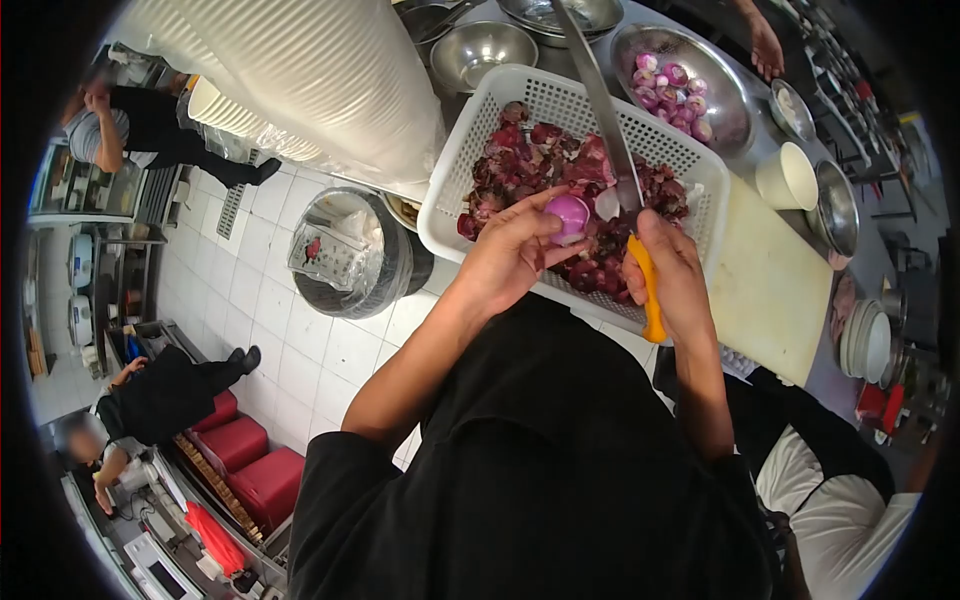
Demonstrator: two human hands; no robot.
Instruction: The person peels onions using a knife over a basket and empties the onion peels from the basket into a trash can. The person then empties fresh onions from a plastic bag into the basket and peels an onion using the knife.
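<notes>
Between the thumb and fingers of my left hand (515, 245) is a peeled purple onion (568, 219). My right hand (672, 275) grips a large knife by its yellow handle (648, 290), and the long blade (610, 125) points up and away over the basket. Both hands are above the near part of a white perforated basket (455, 160), which holds dark red onion skins and pieces (545, 150). At the back right, a steel bowl (725, 85) contains several peeled onions (675, 95).
Right of the basket lies a pale cutting board (775, 290), with a cream cup (787, 177) behind it. Stacked white containers (330, 80) rise at the left, above a lined bin (345, 250). A co-worker's hand (766, 50) shows at the top right; other people stand at left and lower right.
</notes>
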